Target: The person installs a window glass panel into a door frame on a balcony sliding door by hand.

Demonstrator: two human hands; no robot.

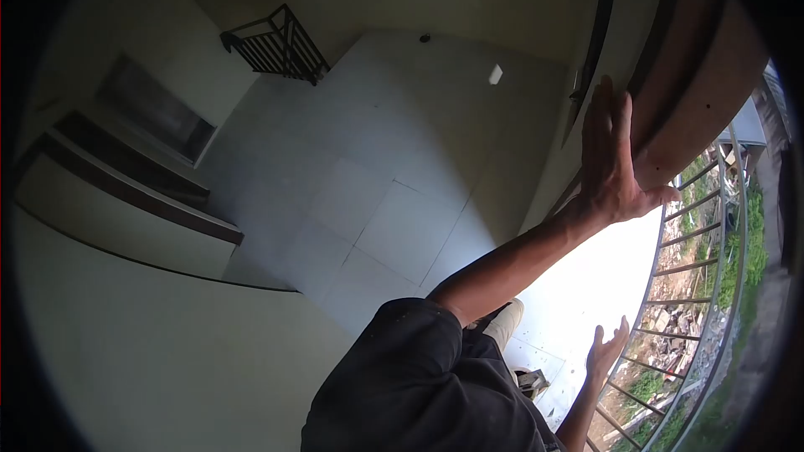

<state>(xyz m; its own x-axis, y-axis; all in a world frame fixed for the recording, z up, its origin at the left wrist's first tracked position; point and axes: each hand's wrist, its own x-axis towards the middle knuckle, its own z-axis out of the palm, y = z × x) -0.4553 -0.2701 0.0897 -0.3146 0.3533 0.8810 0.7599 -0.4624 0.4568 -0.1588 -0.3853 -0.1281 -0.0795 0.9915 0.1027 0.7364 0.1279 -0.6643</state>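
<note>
My left hand (615, 159) reaches up to the right, fingers stretched out and thumb spread, resting against the edge of a brown frame (699, 105) beside the bright opening. A few small dark holes mark the frame's face. Lower down, my right hand (605, 356) is raised near the metal railing (674, 301), which it overlaps in this view. Its fingers are apart and nothing shows between them.
Pale tiles cover the floor (402, 226), strongly sunlit by the opening. A container (529, 382) with things in it stands near my leg. A dark slatted rail (280, 46) is at the far left corner. Rubble and plants (754, 238) lie outside beyond the railing.
</note>
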